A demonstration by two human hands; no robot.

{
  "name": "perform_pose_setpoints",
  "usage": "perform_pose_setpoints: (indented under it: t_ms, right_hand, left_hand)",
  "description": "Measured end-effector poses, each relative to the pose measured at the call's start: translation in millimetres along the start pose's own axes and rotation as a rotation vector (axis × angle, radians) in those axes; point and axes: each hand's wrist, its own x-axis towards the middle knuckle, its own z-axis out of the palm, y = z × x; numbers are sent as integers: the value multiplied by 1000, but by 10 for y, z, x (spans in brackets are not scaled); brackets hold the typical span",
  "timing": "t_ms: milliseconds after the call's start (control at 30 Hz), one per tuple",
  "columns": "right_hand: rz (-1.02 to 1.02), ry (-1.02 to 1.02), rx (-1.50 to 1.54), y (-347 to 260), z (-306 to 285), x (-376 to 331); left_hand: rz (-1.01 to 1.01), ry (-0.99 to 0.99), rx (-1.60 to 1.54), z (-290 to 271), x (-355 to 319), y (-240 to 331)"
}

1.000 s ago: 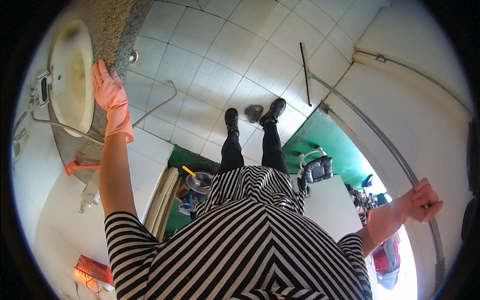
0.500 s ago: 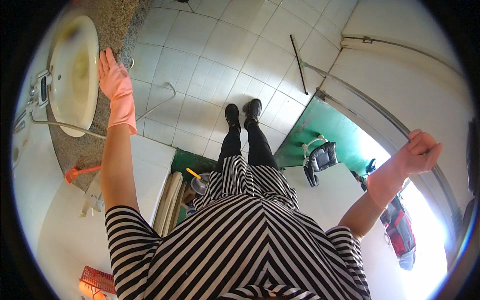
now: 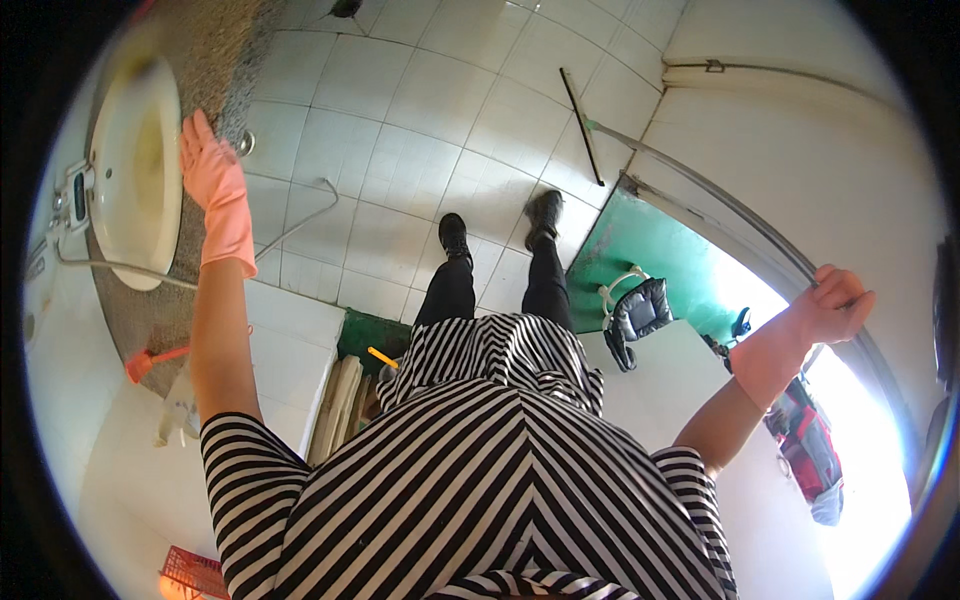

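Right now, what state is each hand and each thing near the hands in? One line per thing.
left hand: in a pink rubber glove, fingers straight, flat on the counter edge beside the basin.
right hand: bare, fingers curled over the metal door frame.
washbasin: white, set in the speckled counter, no water running that I can see.
squeegee: lying flat on the tiled floor.
doorway: open, bright light coming through.
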Motion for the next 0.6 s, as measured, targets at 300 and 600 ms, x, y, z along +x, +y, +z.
perform_pose_setpoints:
  t_ms: [300,600]
  right_hand:
    - [-53,-107,4,-54,102,-174]
    - [-59,-55,-73,-122,227,-257]
  left_hand:
    - [22,-4,11,46,-35,-39]
    - [59,25,41,39,-8,3]
